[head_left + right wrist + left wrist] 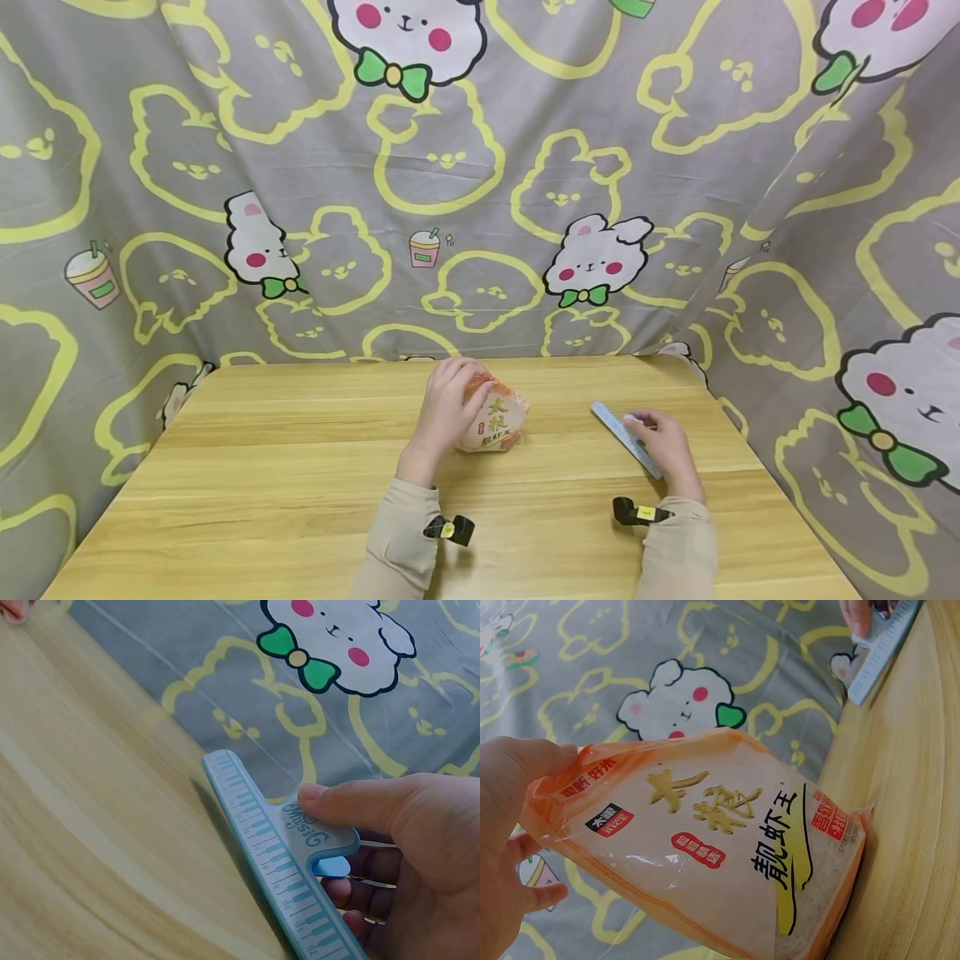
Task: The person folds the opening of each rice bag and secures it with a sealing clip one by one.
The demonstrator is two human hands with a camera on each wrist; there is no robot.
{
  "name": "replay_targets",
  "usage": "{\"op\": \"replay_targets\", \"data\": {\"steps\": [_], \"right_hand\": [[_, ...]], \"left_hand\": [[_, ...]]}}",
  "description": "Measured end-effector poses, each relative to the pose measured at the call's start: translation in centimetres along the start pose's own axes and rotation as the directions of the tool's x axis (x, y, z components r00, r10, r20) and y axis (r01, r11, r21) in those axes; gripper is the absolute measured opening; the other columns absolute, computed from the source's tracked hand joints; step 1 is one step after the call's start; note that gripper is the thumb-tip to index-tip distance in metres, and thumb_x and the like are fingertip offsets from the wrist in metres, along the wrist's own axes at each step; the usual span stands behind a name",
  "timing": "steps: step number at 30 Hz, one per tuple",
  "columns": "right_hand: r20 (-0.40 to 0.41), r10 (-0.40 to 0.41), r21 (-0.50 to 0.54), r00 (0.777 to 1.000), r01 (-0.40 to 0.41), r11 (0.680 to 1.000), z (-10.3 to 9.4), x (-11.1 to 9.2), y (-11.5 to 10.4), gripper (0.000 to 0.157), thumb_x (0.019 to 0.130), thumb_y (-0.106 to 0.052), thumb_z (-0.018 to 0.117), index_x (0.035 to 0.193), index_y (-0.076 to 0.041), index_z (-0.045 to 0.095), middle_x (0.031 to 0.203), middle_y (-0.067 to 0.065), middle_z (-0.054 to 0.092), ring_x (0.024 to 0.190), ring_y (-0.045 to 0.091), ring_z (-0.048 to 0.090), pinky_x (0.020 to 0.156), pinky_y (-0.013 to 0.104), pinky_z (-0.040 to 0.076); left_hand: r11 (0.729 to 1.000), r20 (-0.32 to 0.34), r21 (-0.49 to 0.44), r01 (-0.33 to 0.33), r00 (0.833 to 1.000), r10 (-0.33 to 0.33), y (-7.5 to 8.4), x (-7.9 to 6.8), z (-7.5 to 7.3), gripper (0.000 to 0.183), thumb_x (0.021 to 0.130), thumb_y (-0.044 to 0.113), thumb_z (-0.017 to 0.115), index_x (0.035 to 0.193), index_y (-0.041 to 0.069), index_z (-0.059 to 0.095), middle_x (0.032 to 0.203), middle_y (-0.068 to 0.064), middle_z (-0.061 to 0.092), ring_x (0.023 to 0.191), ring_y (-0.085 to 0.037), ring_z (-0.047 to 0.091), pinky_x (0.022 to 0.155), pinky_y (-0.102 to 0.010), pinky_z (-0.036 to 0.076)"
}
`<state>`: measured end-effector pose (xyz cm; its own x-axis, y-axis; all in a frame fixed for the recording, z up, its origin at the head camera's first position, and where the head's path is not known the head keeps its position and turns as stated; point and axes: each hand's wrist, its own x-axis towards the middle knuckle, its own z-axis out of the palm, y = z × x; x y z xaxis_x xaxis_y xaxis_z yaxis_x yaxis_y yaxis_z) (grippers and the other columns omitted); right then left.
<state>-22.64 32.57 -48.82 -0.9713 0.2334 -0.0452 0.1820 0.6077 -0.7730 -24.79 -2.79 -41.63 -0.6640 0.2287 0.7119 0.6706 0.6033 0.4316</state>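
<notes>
A plastic bag of rice [497, 423] with orange edges and gold and black lettering stands upright on the table. My left hand [446, 404] grips its top corner; in the left wrist view the thumb lies over the orange film and the rice [821, 900] shows through a clear part low down. To the right, my right hand [667, 450] holds a long light-blue clip [262, 832] printed with piano keys. The thumb presses the clip's "Music" handle from above, with the fingers curled beneath. A narrow shadow runs beside the clip; whether it touches the table cannot be told.
The wood-grain table [262, 467] reaches back to a grey curtain [480, 233] with yellow outlines and white cartoon animals. The curtain also hangs along both sides. A black strap [453, 530] goes round each sleeved wrist.
</notes>
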Motion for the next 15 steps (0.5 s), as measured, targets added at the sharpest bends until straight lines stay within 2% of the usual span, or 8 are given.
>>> {"op": "replay_targets", "data": {"steps": [15], "right_hand": [[0.015, -0.084, 0.029, 0.996, 0.084, 0.996, 0.2, 0.2, -2.1, 0.045, 0.097, -0.032, 0.059, 0.132, -0.003, 0.056, 0.129, 0.022, 0.058, 0.114, 0.032, 0.055, 0.085, 0.029, 0.043]], "left_hand": [[1.000, -0.014, 0.002, -0.019, 1.000, 0.019, 0.0, 0.0, 0.0, 0.007, 0.090, 0.018, 0.070, 0.095, 0.013, 0.068, 0.103, -0.003, 0.067, 0.106, -0.025, 0.057, 0.099, -0.046, 0.044]]}}
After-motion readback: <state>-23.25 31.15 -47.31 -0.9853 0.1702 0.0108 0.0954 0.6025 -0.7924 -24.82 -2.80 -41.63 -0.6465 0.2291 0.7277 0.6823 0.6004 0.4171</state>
